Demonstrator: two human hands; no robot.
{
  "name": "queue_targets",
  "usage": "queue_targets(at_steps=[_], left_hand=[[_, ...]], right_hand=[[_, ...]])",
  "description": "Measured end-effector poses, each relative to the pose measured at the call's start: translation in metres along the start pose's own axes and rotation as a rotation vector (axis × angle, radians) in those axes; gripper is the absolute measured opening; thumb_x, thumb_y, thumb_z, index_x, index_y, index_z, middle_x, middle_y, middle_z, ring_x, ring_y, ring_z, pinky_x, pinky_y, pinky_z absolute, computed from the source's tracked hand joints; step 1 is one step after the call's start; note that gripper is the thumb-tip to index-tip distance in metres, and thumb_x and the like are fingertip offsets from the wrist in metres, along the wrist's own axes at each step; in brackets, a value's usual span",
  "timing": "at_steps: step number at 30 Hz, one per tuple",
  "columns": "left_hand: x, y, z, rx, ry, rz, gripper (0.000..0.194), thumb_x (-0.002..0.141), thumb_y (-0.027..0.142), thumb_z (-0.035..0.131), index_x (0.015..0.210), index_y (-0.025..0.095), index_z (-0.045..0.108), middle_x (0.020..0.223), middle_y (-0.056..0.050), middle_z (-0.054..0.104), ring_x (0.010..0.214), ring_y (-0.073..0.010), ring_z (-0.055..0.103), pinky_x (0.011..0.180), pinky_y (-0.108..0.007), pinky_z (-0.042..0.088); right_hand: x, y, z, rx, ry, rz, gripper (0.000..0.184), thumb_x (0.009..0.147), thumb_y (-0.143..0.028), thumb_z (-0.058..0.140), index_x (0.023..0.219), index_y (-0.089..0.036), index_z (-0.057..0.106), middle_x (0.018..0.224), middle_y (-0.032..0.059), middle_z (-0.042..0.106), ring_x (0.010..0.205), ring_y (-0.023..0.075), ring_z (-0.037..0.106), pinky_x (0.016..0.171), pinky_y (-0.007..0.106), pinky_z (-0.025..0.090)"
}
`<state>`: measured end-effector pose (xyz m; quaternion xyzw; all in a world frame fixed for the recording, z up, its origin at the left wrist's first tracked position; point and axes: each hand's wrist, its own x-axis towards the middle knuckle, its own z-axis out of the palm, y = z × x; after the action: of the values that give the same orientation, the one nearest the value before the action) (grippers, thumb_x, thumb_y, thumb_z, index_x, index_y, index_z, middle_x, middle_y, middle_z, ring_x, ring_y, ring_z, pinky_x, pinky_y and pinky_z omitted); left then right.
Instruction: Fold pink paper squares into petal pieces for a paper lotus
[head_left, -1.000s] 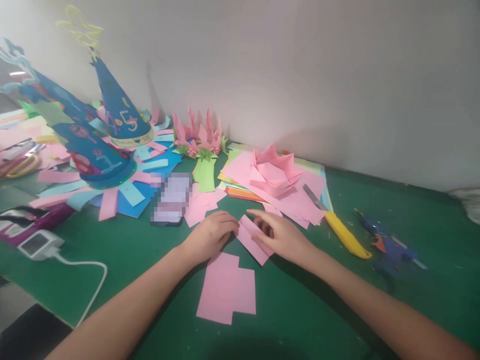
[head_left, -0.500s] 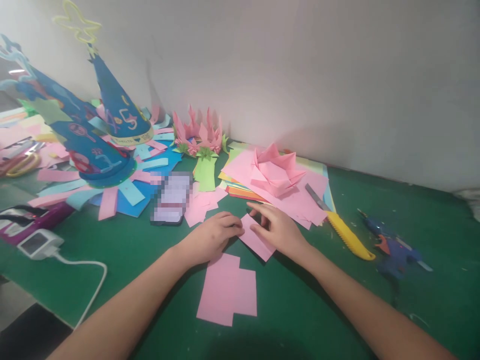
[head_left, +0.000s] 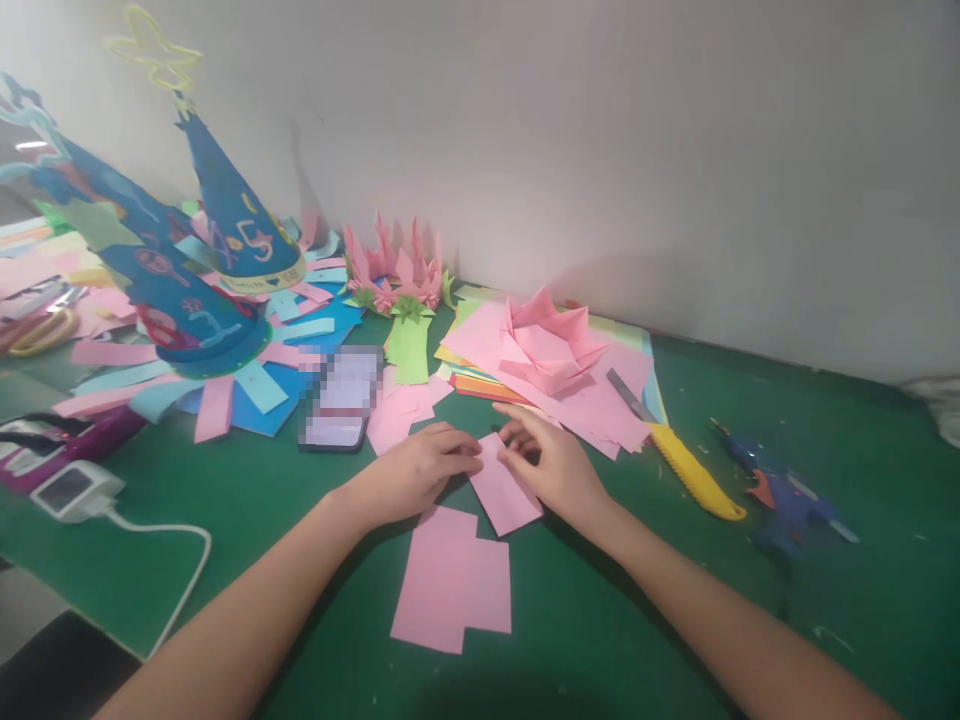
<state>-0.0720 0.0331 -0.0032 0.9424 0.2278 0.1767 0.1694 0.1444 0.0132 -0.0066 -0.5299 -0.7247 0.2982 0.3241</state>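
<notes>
A small folded pink paper (head_left: pixel 501 493) lies on the green mat (head_left: pixel 645 590) between my two hands. My left hand (head_left: pixel 420 473) rests with curled fingers, its fingertips pressing the paper's left edge. On the paper's right side, my right hand (head_left: pixel 551 462) pinches its upper edge with bent fingers. Two overlapping flat pink sheets (head_left: pixel 452 580) lie just in front of my hands.
A yellow utility knife (head_left: pixel 686 468) and a blue glue gun (head_left: pixel 780 494) lie to the right. Behind are a pink origami flower (head_left: pixel 551 342) on stacked coloured paper, pink paper crowns (head_left: pixel 394 268), a phone (head_left: pixel 339 400), blue cone hats (head_left: pixel 240 225), and a white charger (head_left: pixel 71 490) at left.
The pink paper has turned slightly, its long side now pointing more toward me. My right hand has drawn in closer to the paper's upper edge; my left hand has barely moved.
</notes>
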Motion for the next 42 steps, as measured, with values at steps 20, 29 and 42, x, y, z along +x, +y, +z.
queue_targets(at_steps=[20, 29, 42], left_hand=[[0.000, 0.004, 0.002, -0.003, 0.018, -0.059, 0.034, 0.089, 0.005, 0.037, 0.105, 0.017, 0.064, 0.108, -0.008, 0.062, 0.099, -0.0179, 0.056, 0.088, -0.034, 0.049], [0.002, 0.005, 0.002, -0.005, 0.012, -0.063, 0.035, 0.086, 0.001, 0.036, 0.101, 0.015, 0.064, 0.112, -0.009, 0.059, 0.102, -0.0184, 0.057, 0.090, -0.035, 0.048], [0.000, 0.002, 0.005, 0.000, 0.017, -0.054, 0.031, 0.087, 0.002, 0.037, 0.102, 0.016, 0.061, 0.116, -0.008, 0.060, 0.103, -0.0180, 0.055, 0.092, -0.036, 0.046]], right_hand=[[-0.003, 0.010, -0.003, -0.428, -0.031, -0.534, 0.025, 0.094, -0.021, 0.043, 0.092, -0.016, 0.067, 0.080, 0.0082, 0.065, 0.077, 0.0182, 0.058, 0.069, 0.032, 0.048], [-0.001, 0.011, -0.006, -0.450, -0.086, -0.562, 0.028, 0.096, -0.022, 0.040, 0.090, -0.017, 0.068, 0.082, 0.0083, 0.064, 0.078, 0.0174, 0.058, 0.069, 0.031, 0.048], [-0.001, 0.008, -0.008, -0.506, -0.125, -0.590, 0.028, 0.095, -0.018, 0.039, 0.092, -0.014, 0.066, 0.083, 0.0092, 0.065, 0.077, 0.0175, 0.057, 0.069, 0.031, 0.049]])
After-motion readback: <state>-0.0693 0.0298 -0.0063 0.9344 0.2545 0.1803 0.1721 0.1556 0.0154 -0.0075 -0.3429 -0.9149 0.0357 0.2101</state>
